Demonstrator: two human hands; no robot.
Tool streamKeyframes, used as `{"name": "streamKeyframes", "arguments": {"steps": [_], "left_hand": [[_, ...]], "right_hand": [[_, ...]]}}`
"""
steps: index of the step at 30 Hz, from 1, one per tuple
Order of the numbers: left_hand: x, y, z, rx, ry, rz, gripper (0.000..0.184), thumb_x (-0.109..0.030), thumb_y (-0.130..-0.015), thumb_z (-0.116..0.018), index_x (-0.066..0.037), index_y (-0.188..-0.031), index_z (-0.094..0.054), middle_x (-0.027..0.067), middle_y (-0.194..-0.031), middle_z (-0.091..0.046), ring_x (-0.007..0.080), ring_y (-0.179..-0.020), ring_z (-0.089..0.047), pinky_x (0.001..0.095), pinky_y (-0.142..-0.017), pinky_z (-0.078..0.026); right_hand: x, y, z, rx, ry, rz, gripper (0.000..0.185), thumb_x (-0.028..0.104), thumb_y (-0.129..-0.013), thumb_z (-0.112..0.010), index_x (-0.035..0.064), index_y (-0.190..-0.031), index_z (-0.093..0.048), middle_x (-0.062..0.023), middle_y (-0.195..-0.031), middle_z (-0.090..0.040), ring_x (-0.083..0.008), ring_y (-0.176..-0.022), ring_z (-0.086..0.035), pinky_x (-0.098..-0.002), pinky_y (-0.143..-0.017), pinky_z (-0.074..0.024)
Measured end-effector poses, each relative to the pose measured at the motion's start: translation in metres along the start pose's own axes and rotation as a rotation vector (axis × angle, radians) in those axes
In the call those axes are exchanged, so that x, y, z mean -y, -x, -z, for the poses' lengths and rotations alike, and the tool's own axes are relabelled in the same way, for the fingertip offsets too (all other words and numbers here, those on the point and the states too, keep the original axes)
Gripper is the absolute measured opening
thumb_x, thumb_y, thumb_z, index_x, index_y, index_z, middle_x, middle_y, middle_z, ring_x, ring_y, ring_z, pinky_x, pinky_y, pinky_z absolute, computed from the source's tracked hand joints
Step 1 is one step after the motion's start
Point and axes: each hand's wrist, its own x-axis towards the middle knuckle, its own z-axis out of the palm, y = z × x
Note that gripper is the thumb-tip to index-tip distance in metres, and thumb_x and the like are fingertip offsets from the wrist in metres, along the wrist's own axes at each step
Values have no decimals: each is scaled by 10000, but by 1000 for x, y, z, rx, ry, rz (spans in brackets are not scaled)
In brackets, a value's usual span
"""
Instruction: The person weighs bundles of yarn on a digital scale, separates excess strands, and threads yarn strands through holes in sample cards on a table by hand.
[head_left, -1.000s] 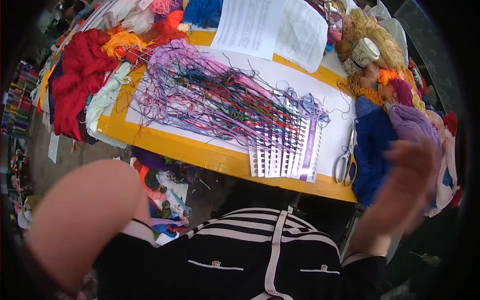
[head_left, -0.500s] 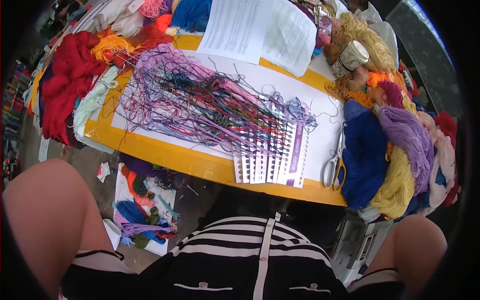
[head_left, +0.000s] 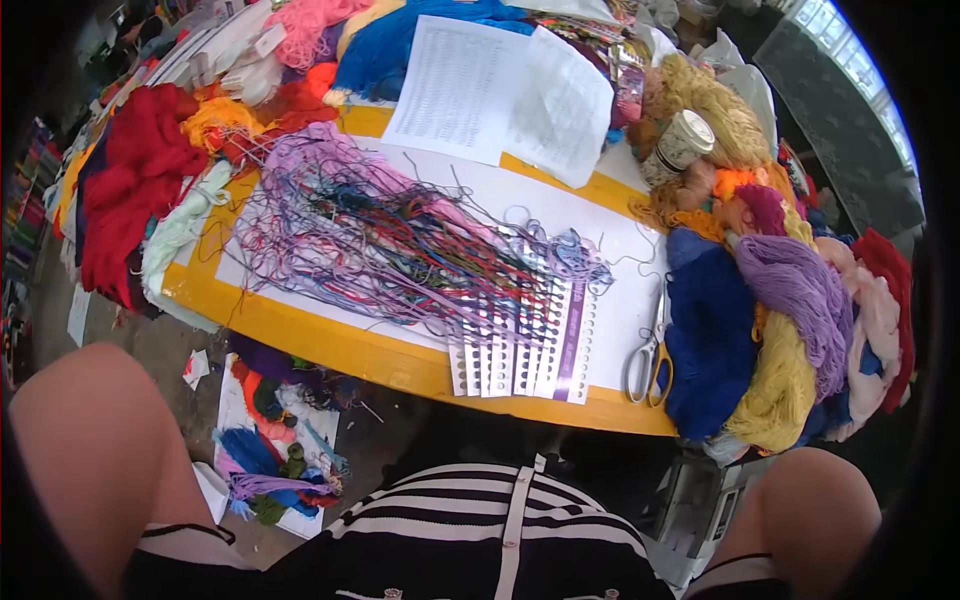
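Neither of my hands shows in the picture. My bent left arm (head_left: 95, 450) stands out at the lower left, bare below a trimmed short sleeve, and my right arm (head_left: 815, 510) does so at the lower right. In front of me on the table lies a tangled bundle of multicoloured threads (head_left: 370, 240). Its right-hand ends reach a row of overlapping white cards with punched holes (head_left: 500, 370); one carries a purple strip. A pair of scissors (head_left: 652, 365) with grey and yellow handles rests right of the cards, against dark blue yarn (head_left: 710, 340).
The table has a yellow edge (head_left: 330, 330). Printed sheets (head_left: 455, 90) lie at the back, beside a paper cup (head_left: 683, 140). Red yarn (head_left: 145, 190) hangs at the left; purple yarn (head_left: 800, 290) and other skeins crowd the right. More yarn (head_left: 270, 460) lies low on the left.
The view has tilted slightly, so the table and its contents sit a little lower and mostly further left in the picture. Nothing on the table has visibly been moved.
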Motion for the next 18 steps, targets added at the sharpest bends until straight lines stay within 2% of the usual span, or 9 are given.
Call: {"name": "streamKeyframes", "arguments": {"steps": [9, 13, 16, 18], "left_hand": [[14, 2, -10, 11, 43, -52, 561, -429, -833, -604, -47, -1235, -520, 119, -1343, -478, 279, -1277, -410, 432, -1107, -204], [10, -10, 2, -17, 76, -63, 581, -436, -828, -605, -37, -1242, -513, 130, -1354, -471, 291, -1289, -404, 442, -1120, -194], [3, -15, 17, -133, 56, -98, 597, -441, -825, -606, -30, -1247, -509, 138, -1362, -467, 299, -1298, -399, 449, -1130, -186], [5, 2, 31, -344, 28, -51, 607, -445, -823, -607, -25, -1250, -506, 144, -1368, -463, 305, -1304, -396, 453, -1136, -180]], "right_hand": [[1, 13, 12, -35, 18, -50, 529, 250, -941, -423, -72, -1357, -375, -207, -1259, -523, -286, -1116, -553, -381, -928, -446], [5, 30, 46, -128, 56, -136, 531, 253, -941, -438, -64, -1362, -374, -197, -1267, -520, -281, -1118, -553, -377, -919, -449], [2, 63, 76, -289, 175, -296, 533, 255, -942, -449, -58, -1366, -373, -190, -1273, -518, -277, -1119, -553, -374, -911, -452], [-5, 97, 96, -488, 270, -496, 534, 256, -942, -457, -54, -1369, -373, -185, -1277, -517, -274, -1120, -553, -372, -907, -453]]}}
